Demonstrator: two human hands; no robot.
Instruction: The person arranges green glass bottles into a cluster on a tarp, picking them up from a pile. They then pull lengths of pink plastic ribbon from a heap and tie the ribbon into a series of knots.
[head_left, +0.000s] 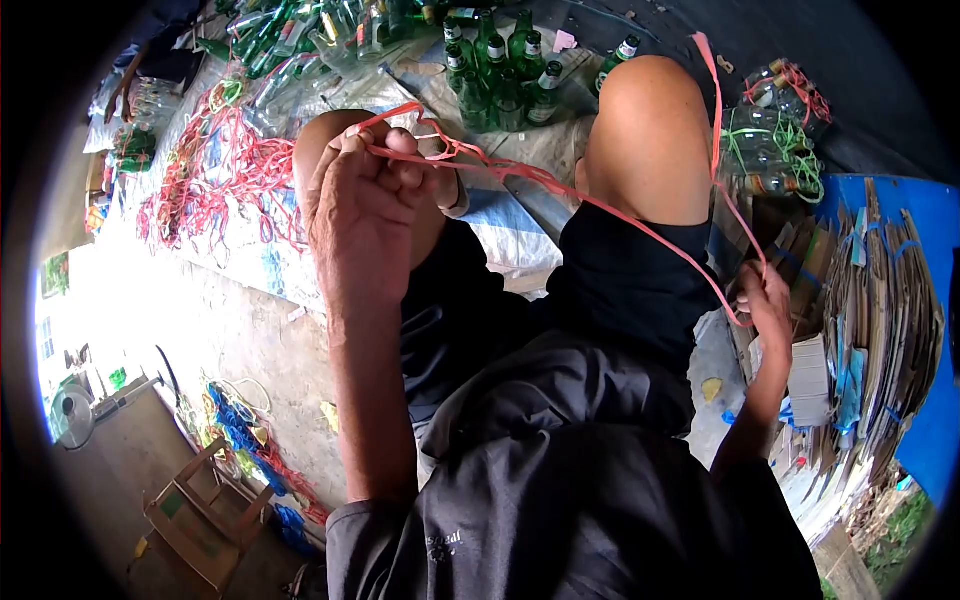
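Note:
A pinkish-red plastic string (628, 217) runs between my two hands over my lap, twisted and looped near its left end. My left hand (365, 195), raised by my left knee, pinches it between thumb and fingers. Lower down at the right, my right hand (764, 300) has its fingers closed on the same string beside my right thigh. From there a loose end rises past my right knee to a frayed tip. Several green glass bottles (507, 75) stand upright beyond my knees.
A tangled heap of red string (235, 165) lies on sheeting at the left. More bottles (290, 40) are piled at the back left. Bundled flat cardboard (870, 310) stands at the right, below string-tied clear bottles (765, 150). A cardboard box (205, 515) sits at the lower left.

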